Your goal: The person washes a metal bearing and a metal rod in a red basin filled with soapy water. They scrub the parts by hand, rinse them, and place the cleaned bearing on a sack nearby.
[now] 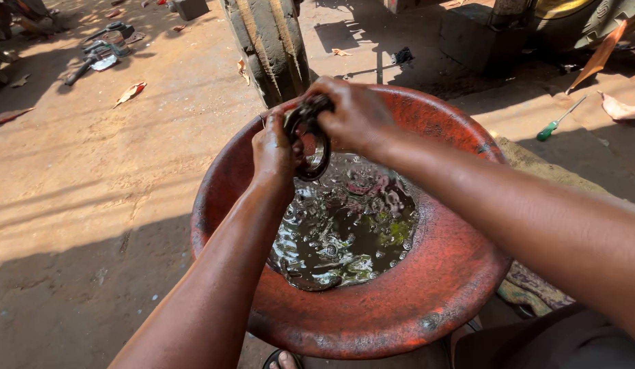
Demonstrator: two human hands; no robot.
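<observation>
A round metal bearing ring [312, 146], dark and wet, is held upright over a big red basin [406, 301]. My left hand [273, 152] grips its left side. My right hand [355, 113] closes over its top and right side. The ring hangs just above dark oily liquid [344, 229] that fills the basin's middle and reflects light. Both forearms reach in from the near edge of the basin.
A large ribbed tyre [269, 42] stands right behind the basin. A green-handled screwdriver [559, 120] lies on the ground at the right. Several tools and metal parts [102, 49] lie at the far left on the dirt. A toe [284, 359] shows below the basin.
</observation>
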